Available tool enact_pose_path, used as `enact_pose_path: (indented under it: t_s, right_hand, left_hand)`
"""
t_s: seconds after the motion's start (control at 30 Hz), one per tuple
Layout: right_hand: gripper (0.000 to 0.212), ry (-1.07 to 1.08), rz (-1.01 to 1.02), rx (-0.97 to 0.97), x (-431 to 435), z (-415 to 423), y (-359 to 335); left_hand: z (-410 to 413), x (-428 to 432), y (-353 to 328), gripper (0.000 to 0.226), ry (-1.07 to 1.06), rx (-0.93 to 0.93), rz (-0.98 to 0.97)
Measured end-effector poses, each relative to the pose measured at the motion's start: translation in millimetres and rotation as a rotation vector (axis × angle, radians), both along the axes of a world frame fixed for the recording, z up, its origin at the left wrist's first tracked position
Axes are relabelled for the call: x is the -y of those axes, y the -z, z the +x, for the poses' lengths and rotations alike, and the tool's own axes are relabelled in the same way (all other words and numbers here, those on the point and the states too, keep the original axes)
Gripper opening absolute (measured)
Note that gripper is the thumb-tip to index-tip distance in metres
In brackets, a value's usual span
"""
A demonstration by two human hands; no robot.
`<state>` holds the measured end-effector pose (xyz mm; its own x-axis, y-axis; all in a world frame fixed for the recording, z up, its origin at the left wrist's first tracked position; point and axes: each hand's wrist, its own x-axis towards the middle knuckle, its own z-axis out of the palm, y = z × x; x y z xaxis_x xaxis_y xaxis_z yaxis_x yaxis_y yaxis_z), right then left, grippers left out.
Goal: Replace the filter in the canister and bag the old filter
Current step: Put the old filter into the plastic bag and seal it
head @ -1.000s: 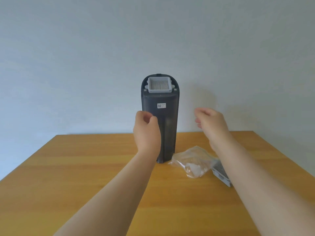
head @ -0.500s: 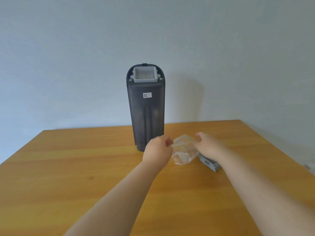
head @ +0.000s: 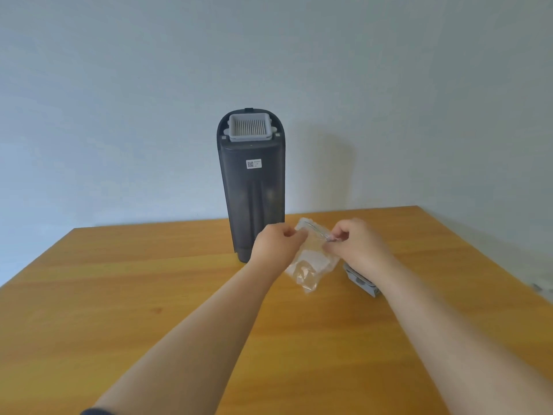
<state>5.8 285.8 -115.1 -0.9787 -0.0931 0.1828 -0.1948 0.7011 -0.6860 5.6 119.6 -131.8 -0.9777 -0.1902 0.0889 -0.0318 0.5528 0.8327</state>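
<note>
1. The canister (head: 251,187) stands upright near the worktop's (head: 119,295) far edge, a pale filter (head: 250,128) seated in its top, so the swap looks done.
2. The left hand (head: 276,244) and right hand (head: 353,241) each pinch the mouth of the clear bag (head: 311,262), lifted just above the worktop, probably to pull it open.
3. The old filter (head: 362,283) lies beside the bag, under the right wrist, within easy reach for bagging.
</note>
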Motion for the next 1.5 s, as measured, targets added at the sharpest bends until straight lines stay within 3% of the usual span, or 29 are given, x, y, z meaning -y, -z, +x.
enact_pose_path:
  t_s: [0.1, 0.2, 0.37, 0.53, 0.6, 0.73, 0.87, 1.07, 1.13, 1.33, 1.5]
  right_hand:
    - [0.015, -0.05, 0.007, -0.082, 1, 7, -3]
    - [0.021, -0.088, 0.062, -0.14, 1, 14, -4]
    - [0.018, -0.143, 0.1, -0.124, -2, 19, -2]
    - [0.031, -0.055, -0.173, 0.025, -23, 21, -17]
    - [0.037, 0.087, -0.052, 0.053, -37, 15, -18]
    - [0.058, 0.198, 0.241, 0.305, -54, 8, -6]
    - [0.072, 0.153, 0.298, 0.407, -58, 15, 6]
    - [0.093, 0.193, 0.242, 0.355, -54, 12, 11]
    - [0.089, 0.216, 0.231, 0.327, -52, 9, 12]
    - [0.036, 0.221, 0.122, 0.209, -51, 1, 18]
    - [0.016, 0.301, -0.039, -0.115, -46, 5, -13]
  left_hand:
    - [-2, -4, -10, 0.053, -0.053, 0.013, 0.085]
    - [-2, -10, -19, 0.05, -0.083, 0.03, 0.081]
    - [-1, -13, -13, 0.019, -0.068, 0.057, -0.015]
    - [0, -15, -6, 0.01, -0.071, 0.029, -0.022]
    - [-1, -16, -5, 0.013, -0.066, 0.022, -0.041]
    - [-2, -20, -2, 0.022, -0.047, -0.002, -0.045]
    - [-2, -26, 0, 0.025, -0.043, 0.008, -0.034]
    - [4, -27, -7, 0.019, -0.043, 0.035, 0.003]
    - [6, -24, -10, 0.021, -0.052, 0.051, 0.018]
    - [13, -18, -16, 0.012, -0.056, 0.065, 0.12]
    - [15, -19, -21, 0.011, -0.043, 0.09, 0.128]
